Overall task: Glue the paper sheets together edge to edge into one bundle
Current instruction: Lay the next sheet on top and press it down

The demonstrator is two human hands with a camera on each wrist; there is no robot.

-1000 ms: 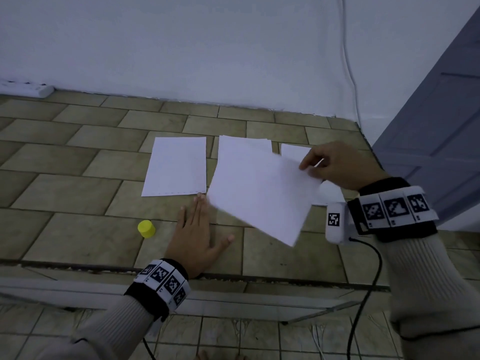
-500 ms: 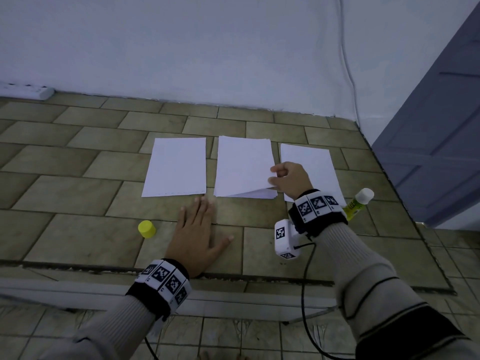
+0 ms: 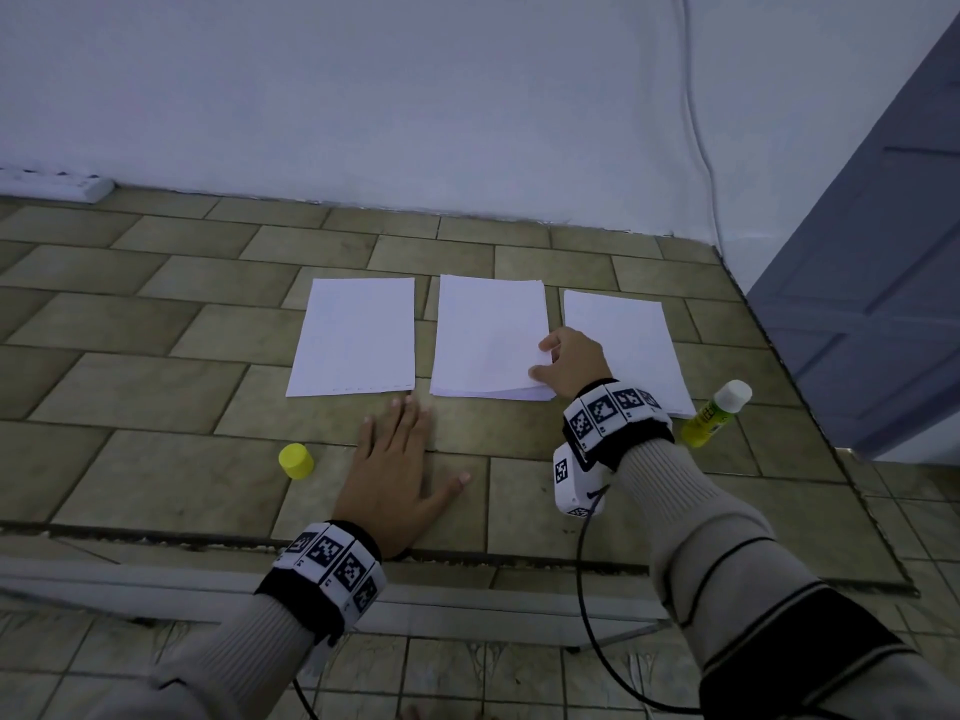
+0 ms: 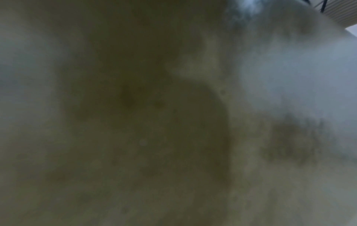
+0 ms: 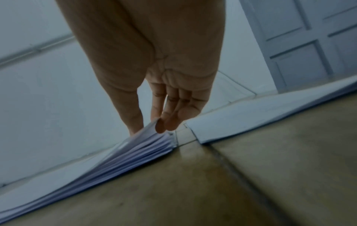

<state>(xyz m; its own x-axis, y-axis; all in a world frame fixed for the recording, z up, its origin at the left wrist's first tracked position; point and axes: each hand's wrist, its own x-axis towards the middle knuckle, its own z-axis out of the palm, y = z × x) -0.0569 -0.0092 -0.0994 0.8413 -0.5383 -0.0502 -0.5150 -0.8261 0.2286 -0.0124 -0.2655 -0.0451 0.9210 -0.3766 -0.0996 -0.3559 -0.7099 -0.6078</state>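
Three lots of white paper lie side by side on the tiled floor: a left sheet (image 3: 356,335), a middle stack (image 3: 488,337) and a right sheet (image 3: 621,340). My right hand (image 3: 569,363) pinches the near right corner of the middle stack (image 5: 135,154), thumb and fingers lifting the top sheets a little. My left hand (image 3: 397,470) lies flat on the floor in front of the papers, fingers straight. A yellow-green glue stick (image 3: 714,415), its white tip showing, lies to the right of the right sheet. Its yellow cap (image 3: 296,459) stands to the left of my left hand. The left wrist view is dark blur.
A white wall (image 3: 415,96) runs behind the papers, with a power strip (image 3: 57,181) at its foot on the far left. A grey door (image 3: 883,278) stands at the right. A metal sill (image 3: 363,589) crosses the floor near me.
My right hand carried a loose sheet from the air down onto the middle stack and now pinches the stack's near right corner. The left hand has stayed put.
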